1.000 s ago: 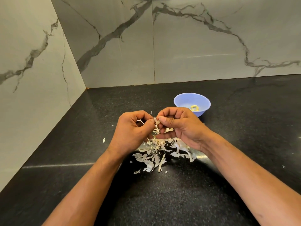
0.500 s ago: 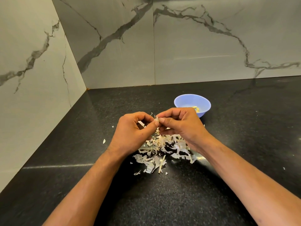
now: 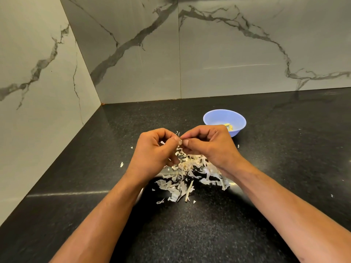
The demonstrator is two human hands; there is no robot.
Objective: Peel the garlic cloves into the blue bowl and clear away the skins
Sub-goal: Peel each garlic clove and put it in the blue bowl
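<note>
Dangling skin strip gone from between hands (image 3: pixel 152 154); thumbs now touching.

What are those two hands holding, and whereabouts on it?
A garlic clove, mostly hidden. The left hand and right hand pinch it between thumb and fingertips from opposite sides, above the pile of skins.

The garlic clove (image 3: pixel 180 139) is mostly hidden by pinching fingertips (image 3: pixel 185 142).

Both forearms reach in, left hand (image 3: pixel 152 149) and right hand (image 3: pixel 209 144) meeting fingertip to fingertip (fingers curled, pinching).
</note>
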